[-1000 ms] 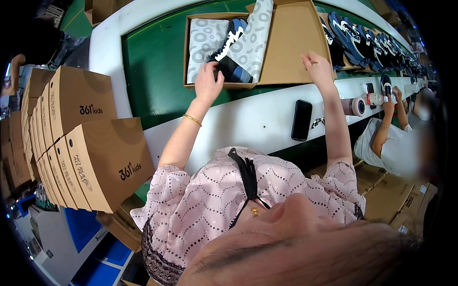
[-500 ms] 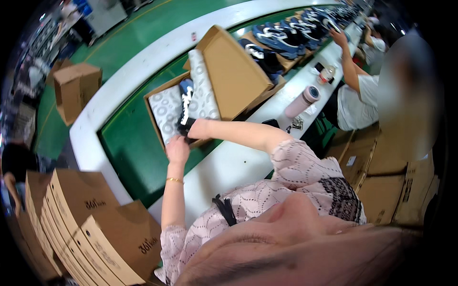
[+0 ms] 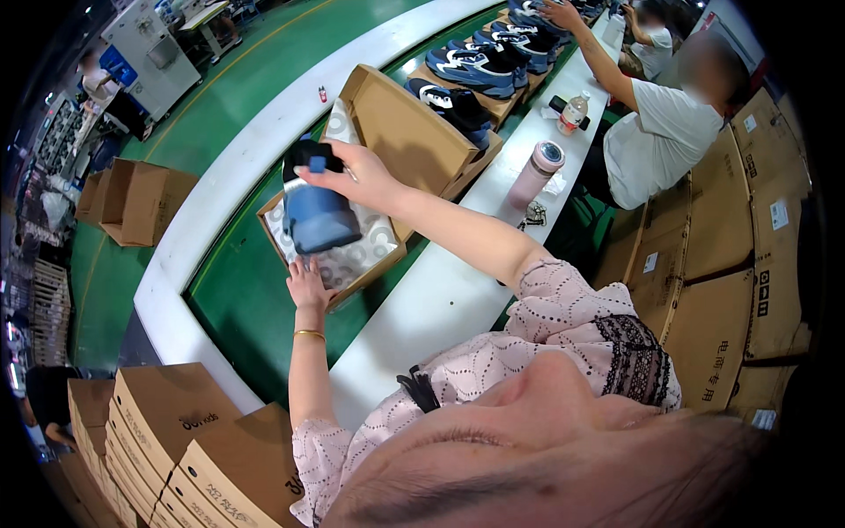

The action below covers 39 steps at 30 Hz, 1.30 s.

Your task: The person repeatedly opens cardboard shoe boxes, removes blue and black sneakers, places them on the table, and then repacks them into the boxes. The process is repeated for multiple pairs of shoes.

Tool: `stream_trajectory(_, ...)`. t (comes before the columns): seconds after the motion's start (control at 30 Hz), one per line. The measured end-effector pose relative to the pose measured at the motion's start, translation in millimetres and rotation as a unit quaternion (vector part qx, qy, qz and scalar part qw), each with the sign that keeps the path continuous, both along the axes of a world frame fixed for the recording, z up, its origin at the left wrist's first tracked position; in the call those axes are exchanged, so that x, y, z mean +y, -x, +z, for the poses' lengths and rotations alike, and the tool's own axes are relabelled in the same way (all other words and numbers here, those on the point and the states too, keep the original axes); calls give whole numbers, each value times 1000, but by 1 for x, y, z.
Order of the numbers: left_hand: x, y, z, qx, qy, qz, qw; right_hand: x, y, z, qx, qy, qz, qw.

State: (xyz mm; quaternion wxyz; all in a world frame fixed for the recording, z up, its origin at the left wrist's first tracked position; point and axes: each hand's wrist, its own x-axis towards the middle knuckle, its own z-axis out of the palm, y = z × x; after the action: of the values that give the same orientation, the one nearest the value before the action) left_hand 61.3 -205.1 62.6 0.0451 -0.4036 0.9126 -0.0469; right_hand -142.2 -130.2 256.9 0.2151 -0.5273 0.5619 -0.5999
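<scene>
Blue shoe (image 3: 324,216) in right grip (image 3: 363,176)

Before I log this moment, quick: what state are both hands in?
Left hand: open, spread at the edge of the shoebox.
Right hand: closed, holding a blue-and-black shoe.

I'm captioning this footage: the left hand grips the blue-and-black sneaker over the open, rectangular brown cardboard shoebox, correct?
Wrong hand: the head view shows the right hand gripping the blue-and-black sneaker over the open shoebox; the left hand is at the shoebox's edge.
</scene>
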Motion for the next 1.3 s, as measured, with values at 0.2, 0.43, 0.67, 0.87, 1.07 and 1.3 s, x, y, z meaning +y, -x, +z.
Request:
stream_trajectory(0.2,-22,5,-4,2,-97,-52,994,64,18,22,-199,53,63,977)
stream_trajectory(0.43,-30,-29,-7,244,119,126,954,128,60,25,-184,72,-11,980)
stream_trajectory(0.67,24,17,0,264,-351,129,889,143,76,18,-165,78,-47,982)
stream_trajectory(0.87,30,67,-18,67,-29,14,997,149,84,15,-183,75,-33,980)
stream_trajectory(1.07,33,57,-4,179,-33,142,973,163,97,6,-223,94,-42,969)
stream_trajectory(1.3,7,66,-8,283,-100,201,932,163,98,5,-220,83,-59,970)
